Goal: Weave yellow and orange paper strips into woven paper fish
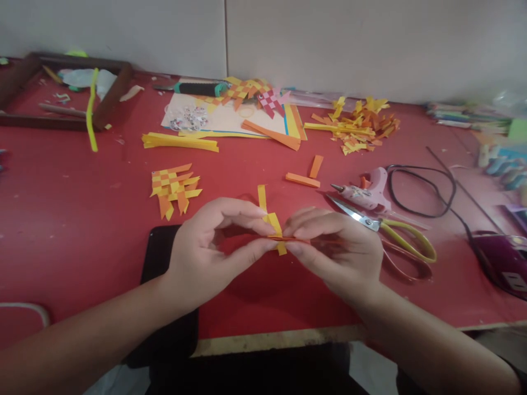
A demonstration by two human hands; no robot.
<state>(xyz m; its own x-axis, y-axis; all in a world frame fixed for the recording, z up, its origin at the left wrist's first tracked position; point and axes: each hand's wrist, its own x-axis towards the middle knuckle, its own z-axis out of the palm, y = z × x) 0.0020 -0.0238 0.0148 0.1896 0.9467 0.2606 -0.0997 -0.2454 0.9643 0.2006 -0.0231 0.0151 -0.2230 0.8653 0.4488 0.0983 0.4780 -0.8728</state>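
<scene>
Between my two hands are yellow and orange paper strips, crossed over one another above the red table. My left hand pinches them from the left with thumb and fingertips. From the other side, my right hand pinches the orange strip, whose edge faces me. One yellow strip stands up beyond my left fingertips, and a short yellow end hangs below. To the left lies a woven yellow-and-orange paper fish. Two short orange strips lie just beyond my hands.
Scissors and a pink glue gun with a black cord lie right of my hands. A black phone is under my left wrist. Farther back are yellow strips, a pile of paper pieces and a wooden frame.
</scene>
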